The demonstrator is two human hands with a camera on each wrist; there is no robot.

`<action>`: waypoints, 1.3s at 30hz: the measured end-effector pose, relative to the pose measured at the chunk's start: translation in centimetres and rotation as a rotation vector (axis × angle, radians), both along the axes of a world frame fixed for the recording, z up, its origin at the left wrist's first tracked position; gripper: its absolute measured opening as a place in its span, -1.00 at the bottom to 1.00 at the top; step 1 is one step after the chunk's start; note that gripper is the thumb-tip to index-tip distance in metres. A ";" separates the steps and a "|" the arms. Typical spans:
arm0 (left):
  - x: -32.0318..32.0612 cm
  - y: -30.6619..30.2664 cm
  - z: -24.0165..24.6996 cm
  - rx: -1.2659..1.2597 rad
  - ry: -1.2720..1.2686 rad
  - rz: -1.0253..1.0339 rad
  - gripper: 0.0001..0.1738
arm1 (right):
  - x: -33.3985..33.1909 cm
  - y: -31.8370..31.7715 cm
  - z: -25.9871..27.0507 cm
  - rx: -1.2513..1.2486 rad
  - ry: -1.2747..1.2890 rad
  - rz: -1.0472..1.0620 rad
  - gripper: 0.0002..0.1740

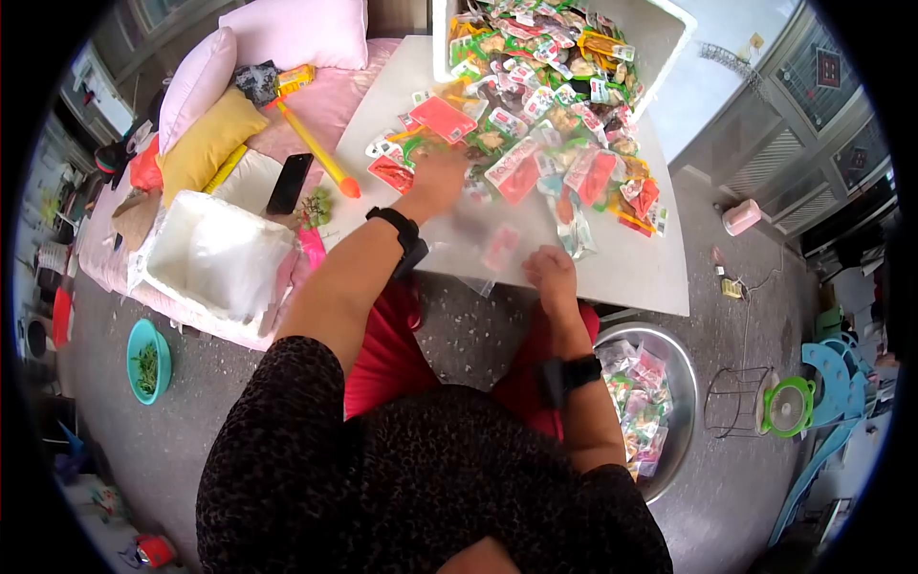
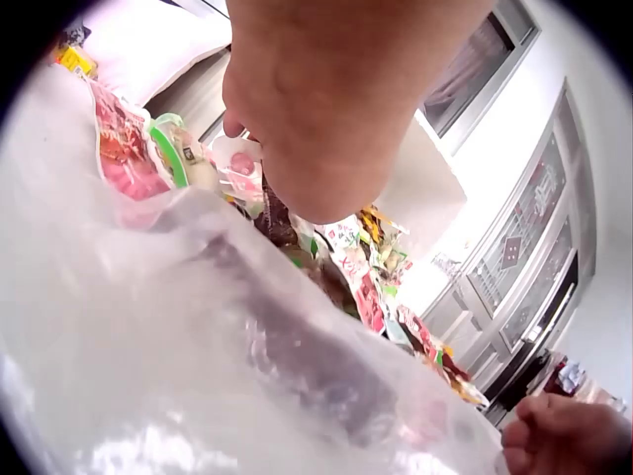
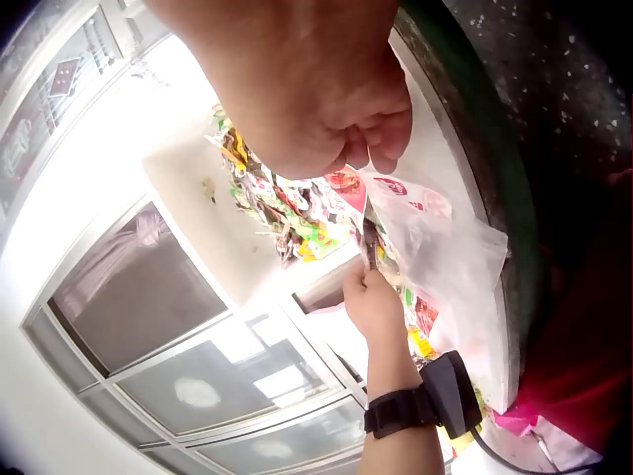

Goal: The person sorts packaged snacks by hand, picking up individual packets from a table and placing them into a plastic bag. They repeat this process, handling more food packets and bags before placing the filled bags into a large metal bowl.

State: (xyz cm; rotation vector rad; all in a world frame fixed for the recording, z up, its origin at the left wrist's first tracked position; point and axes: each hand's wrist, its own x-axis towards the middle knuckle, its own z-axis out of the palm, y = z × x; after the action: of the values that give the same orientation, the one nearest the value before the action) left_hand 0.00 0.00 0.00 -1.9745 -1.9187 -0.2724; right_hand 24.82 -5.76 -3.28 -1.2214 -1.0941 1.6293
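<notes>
A clear plastic bag with pink print (image 1: 500, 247) spans the table's front, filling the left wrist view's foreground. My right hand (image 1: 552, 273) pinches its edge with curled fingers; the right wrist view shows the fingertips on the plastic. My left hand (image 1: 442, 180), blurred, is over the near side of a heap of small food packets (image 1: 540, 124). In the right wrist view its fingers are curled at a dark narrow packet (image 3: 371, 242). Its fingertips are hidden in the left wrist view. Red-pink packets (image 1: 445, 119) lie just beyond it.
A white foam box (image 1: 660, 48) of packets stands at the table's back. An empty foam box (image 1: 215, 253), a phone (image 1: 290, 184) and a yellow tube (image 1: 320, 148) are at left. Below the table's right side, a metal basin (image 1: 674, 392) holds packets.
</notes>
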 end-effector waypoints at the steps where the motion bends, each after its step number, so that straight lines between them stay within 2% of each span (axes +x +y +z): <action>1: -0.2 -0.2 1.2 0.013 -0.071 -0.004 -0.79 | 0.1 -0.1 0.5 0.014 0.009 -0.015 -0.72; 5: -0.9 -0.5 4.0 0.119 -0.191 0.052 -0.83 | 0.8 -0.1 1.3 0.055 0.036 -0.064 -0.73; 7: -1.7 -1.5 5.5 0.147 -0.391 0.024 -0.84 | 1.0 0.1 1.2 0.072 0.057 -0.062 -0.73; 8: -1.9 -2.1 6.2 0.161 -0.495 0.010 -0.84 | 1.1 0.2 1.2 0.081 0.064 -0.060 -0.72; 11: -2.3 -4.2 7.8 -0.055 -1.082 -0.048 -0.85 | 1.1 0.2 2.0 0.108 0.074 -0.073 -0.71; 14: -1.6 -5.9 6.9 -0.036 -1.145 -0.332 -0.86 | 0.3 -0.1 3.7 0.112 0.176 -0.047 -0.69; 17: 0.3 -7.2 5.2 -0.170 -1.207 -0.269 -0.86 | 0.4 -0.5 4.4 0.073 0.362 0.147 -0.68; 18: 0.7 -7.4 4.4 -0.272 -1.352 -0.162 -0.86 | 0.5 -0.4 4.1 -0.016 0.485 0.165 -0.70; 21: 1.0 -8.0 2.8 -0.329 -1.139 -0.300 -0.84 | 2.4 -0.6 3.8 -0.044 0.551 0.351 -0.72; 25: 4.0 -10.8 1.5 -0.545 -1.268 -0.427 -0.80 | 4.4 -1.9 2.4 -0.164 0.423 0.339 -0.75; 27: 6.3 -12.9 4.4 -0.726 -1.551 -0.221 -0.77 | 5.2 -2.5 1.4 -0.207 0.414 0.322 -0.79; 28: 6.1 -12.4 2.4 -0.689 -1.560 -0.281 -0.75 | 5.7 -2.7 1.2 -0.211 0.411 0.295 -0.80; 31: 6.1 -12.0 0.2 -0.550 -1.508 -0.192 -0.72 | 7.5 -3.7 0.4 -0.145 0.408 0.174 -0.83; 34: 6.6 -12.1 -0.7 -0.363 -0.754 -0.361 -0.68 | 8.9 -4.0 -0.4 -0.044 0.448 0.061 -0.83; 37: 8.4 -12.2 -1.4 -0.263 -0.699 -0.270 -0.68 | 9.6 -3.3 -1.1 -0.023 0.413 -0.069 -0.83; 39: 9.4 -12.2 -2.1 -0.228 -0.666 -0.202 -0.73 | 9.8 -3.2 -1.3 0.022 0.412 -0.082 -0.83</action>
State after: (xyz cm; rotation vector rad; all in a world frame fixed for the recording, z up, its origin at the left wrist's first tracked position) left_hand 9.38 -12.20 -2.14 -2.4507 -2.1996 -0.8997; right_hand 34.67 -8.91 -4.59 -0.8510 -0.7889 1.7030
